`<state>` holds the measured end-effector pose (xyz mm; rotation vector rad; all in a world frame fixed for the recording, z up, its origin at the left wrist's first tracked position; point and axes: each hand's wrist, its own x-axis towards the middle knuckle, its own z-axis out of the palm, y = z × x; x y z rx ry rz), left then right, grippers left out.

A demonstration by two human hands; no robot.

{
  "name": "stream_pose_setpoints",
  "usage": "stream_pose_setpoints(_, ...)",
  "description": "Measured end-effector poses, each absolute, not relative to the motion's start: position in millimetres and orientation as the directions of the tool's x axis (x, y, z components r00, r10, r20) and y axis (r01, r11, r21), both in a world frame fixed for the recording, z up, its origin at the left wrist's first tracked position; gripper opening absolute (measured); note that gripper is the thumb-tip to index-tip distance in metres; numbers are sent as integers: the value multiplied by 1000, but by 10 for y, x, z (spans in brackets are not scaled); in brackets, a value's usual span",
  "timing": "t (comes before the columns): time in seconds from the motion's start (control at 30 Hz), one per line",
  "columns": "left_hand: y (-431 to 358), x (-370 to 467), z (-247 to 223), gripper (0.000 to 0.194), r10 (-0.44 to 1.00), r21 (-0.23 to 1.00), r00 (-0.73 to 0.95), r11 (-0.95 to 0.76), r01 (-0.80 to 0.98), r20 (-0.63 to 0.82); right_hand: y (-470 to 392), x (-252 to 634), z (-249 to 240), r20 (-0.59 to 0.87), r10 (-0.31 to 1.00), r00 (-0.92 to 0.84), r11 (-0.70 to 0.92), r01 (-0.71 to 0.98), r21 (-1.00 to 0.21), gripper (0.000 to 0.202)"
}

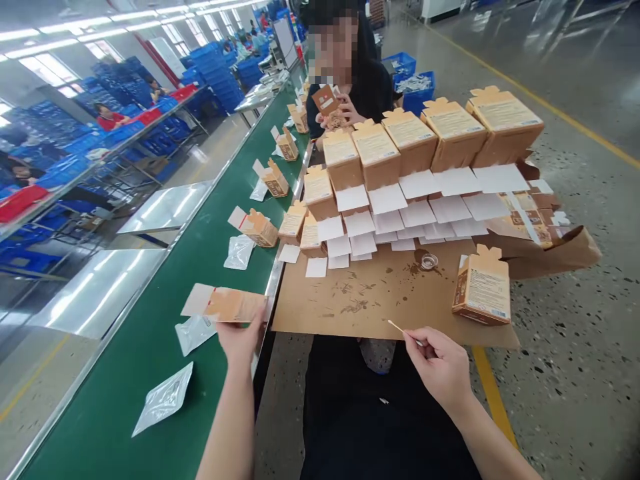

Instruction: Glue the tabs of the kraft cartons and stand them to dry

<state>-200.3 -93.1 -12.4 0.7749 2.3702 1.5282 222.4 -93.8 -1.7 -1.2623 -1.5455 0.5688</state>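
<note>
My left hand (237, 340) is closed around a small tan carton (235, 305) over the green conveyor belt (165, 320); its white flap sticks out to the left. Between the thumb and fingers of my right hand (440, 363) is a cotton swab (395, 325), its pale tip pointing left over the brown cardboard sheet (310, 310). On that sheet sits a small clear dish (429, 261) among dark wet spots. To the right of the dish stands a single carton (483, 290) with its top tabs up. A silver pouch (195, 333) lies just below the carton in my left hand.
Stacked cartons (375, 153) with white flaps hanging out fill the back of the work surface. More cartons (260, 228) and silver pouches (165, 400) lie along the belt. Across from me a person (350, 87) holds a carton. Blue crates (417, 90) stand behind.
</note>
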Motion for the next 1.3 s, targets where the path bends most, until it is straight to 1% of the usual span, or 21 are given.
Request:
stream_pose_setpoints(0.1,-1020,-2477,-101,91,470,845,-878,428,319,93,-898,2243,-4,403,912,75,341,408,-847,26)
stream_pose_setpoints(0.17,-1013,-2580,-120,87,479,811,-874,480,335,78,-857,2228,6,400,914,70,343,393,-853,25)
stream_pose_setpoints(0.3,-917,-2559,-165,86,489,775,-870,525,351,63,-789,2232,48,393,918,47,345,390,-853,25)
stream_pose_setpoints(0.4,-836,-2550,-172,87,504,774,-863,532,345,39,-754,2259,75,383,923,34,341,391,-855,25)
stream_pose_setpoints(0.57,-617,-2526,-158,85,524,817,-850,467,338,53,-689,2239,67,407,913,36,360,401,-842,28)
stream_pose_setpoints(0.63,-542,-2495,-161,92,549,840,-832,412,352,80,-678,2258,66,411,911,42,358,415,-836,30)
stream_pose_setpoints(0.7,-538,-2462,-184,109,559,865,-819,339,370,131,-701,2339,76,408,911,59,343,438,-831,31)
stream_pose_setpoints(0.77,-618,-2424,-227,126,517,880,-830,273,389,207,-772,2487,93,401,910,105,308,476,-824,31)
stream_pose_setpoints(0.8,-677,-2402,-250,130,475,879,-841,244,409,260,-824,2579,103,397,907,140,281,499,-820,32)
stream_pose_setpoints(0.83,-732,-2375,-269,130,430,872,-842,208,443,325,-884,2675,112,387,905,177,247,522,-816,32)
stream_pose_setpoints(0.87,-768,-2344,-278,124,392,857,-829,161,489,400,-945,2768,121,374,903,213,209,542,-814,32)
stream_pose_setpoints(0.93,-714,-2262,-244,99,363,809,-767,56,585,529,-1048,2921,138,347,896,278,137,571,-809,33)
stream_pose_setpoints(0.97,-600,-2211,-195,84,392,792,-731,11,610,558,-1079,2972,147,342,890,302,113,579,-807,34)
stream_pose_setpoints(1.0,-423,-2153,-126,71,450,791,-703,-14,611,551,-1092,3002,159,341,884,319,100,584,-806,34)
stream_pose_setpoints(1.03,-190,-2092,-42,60,533,807,-682,-2,591,501,-1087,3011,173,345,879,328,97,586,-805,35)
stream_pose_setpoints(1.07,86,-2032,49,52,620,831,-663,33,555,418,-1066,3001,190,353,875,331,104,584,-805,36)
stream_pose_setpoints(1.1,383,-1975,139,49,685,849,-662,122,515,304,-1036,2976,210,363,873,327,118,580,-806,37)
stream_pose_setpoints(1.13,677,-1925,219,48,729,838,-663,245,487,173,-1004,2940,231,369,874,316,133,575,-807,38)
stream_pose_setpoints(1.23,1340,-1823,357,46,763,808,-646,366,461,24,-945,2818,294,380,879,289,172,552,-816,36)
stream_pose_setpoints(1.3,1490,-1791,370,44,772,800,-635,398,450,-27,-957,2769,322,389,876,286,190,535,-823,35)
